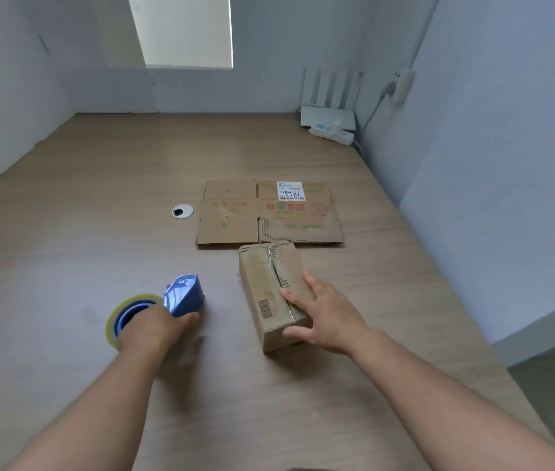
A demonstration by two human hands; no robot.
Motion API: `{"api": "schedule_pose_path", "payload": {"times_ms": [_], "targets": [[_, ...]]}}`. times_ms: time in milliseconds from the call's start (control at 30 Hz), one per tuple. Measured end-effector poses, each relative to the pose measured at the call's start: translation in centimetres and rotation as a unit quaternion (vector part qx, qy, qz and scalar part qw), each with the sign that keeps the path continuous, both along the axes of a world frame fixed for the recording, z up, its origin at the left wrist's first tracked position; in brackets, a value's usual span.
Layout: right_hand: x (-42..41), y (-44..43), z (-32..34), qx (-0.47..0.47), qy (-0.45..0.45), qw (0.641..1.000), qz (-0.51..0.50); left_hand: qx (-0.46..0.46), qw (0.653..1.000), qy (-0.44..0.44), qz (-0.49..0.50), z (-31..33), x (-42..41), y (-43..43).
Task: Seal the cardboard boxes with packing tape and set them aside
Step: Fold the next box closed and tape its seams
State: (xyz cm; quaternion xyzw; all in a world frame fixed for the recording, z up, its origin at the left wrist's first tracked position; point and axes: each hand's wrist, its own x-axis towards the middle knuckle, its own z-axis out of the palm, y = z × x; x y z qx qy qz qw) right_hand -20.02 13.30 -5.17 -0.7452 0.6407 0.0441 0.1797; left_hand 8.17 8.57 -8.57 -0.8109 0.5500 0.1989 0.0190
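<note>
The small cardboard box (pixel 261 280) is lying on the wooden bench (pixel 99 198), right of centre, with its long side running away from the person. A strip of clear tape is running along the seam on its top face, and a barcode is showing on its left side.

The right grip (pixel 323 314) is resting on the near half of the box, apart, with straight fingers spread over the top and the thumb lying against the near end. It is not curling round the box.

The left grip (pixel 148 329) is well to the left of the box and clamped on the blue tape dispenser (pixel 184 295), whose front end is pointing away from the person. The roll of tape (pixel 113 317) is sitting on the dispenser just left of that grip.

Just beyond the box, a flattened cardboard sheet (pixel 231 219) with a white label (pixel 290 191) is lying flat on the bench. A round cable hole (pixel 182 211) is showing to its left. A white router (pixel 328 115) and a power strip (pixel 332 132) are sitting in the far right corner.
</note>
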Motion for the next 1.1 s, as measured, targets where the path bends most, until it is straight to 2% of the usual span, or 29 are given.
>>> {"api": "schedule_pose_path", "payload": {"times_ms": [133, 233, 300, 367, 433, 533, 633, 733, 867, 1000, 1100], "targets": [[0.3, -0.5, 1.6, 0.003, -0.069, 0.996, -0.059, -0.023, 0.996, 0.08, -0.008, 0.4, 1.2, -0.3], [0.5, -1.0, 2.8, -0.081, -0.176, 0.975, -0.108, -0.033, 0.968, 0.24, -0.065, 2.7, 1.2, 1.2], [0.9, -1.0, 4.0, -0.097, -0.316, 0.932, -0.148, -0.037, 0.931, 0.352, -0.087, 5.0, 0.5, 3.0], [1.5, -0.5, 5.3, -0.04, -0.464, 0.872, -0.15, -0.035, 0.906, 0.404, -0.124, 6.7, -0.2, 4.5], [2.0, 0.2, 6.5, 0.035, -0.523, 0.844, -0.116, -0.031, 0.891, 0.425, -0.16, 8.1, -1.1, 5.7], [2.5, 0.8, 7.2, 0.093, -0.531, 0.837, -0.091, -0.027, 0.879, 0.434, -0.193, 9.1, -2.2, 6.5], [2.5, 1.0, 7.5, 0.086, -0.539, 0.832, -0.099, -0.017, 0.874, 0.438, -0.211, 9.5, -2.9, 6.9], [1.7, 1.2, 7.6, 0.047, -0.562, 0.82, -0.1, -0.012, 0.874, 0.436, -0.217, 9.9, -3.3, 7.1], [1.7, 1.3, 7.2, -0.02, -0.551, 0.827, -0.113, 0.001, 0.884, 0.424, -0.2, 10.2, -3.6, 6.8], [1.7, 1.2, 6.3, -0.104, -0.526, 0.83, -0.155, -0.009, 0.892, 0.414, -0.181, 11.5, -4.3, 6.2], [1.0, 1.5, 5.7, -0.11, -0.533, 0.813, -0.208, 0.019, 0.908, 0.379, -0.18, 13.0, -3.6, 5.3]]}}
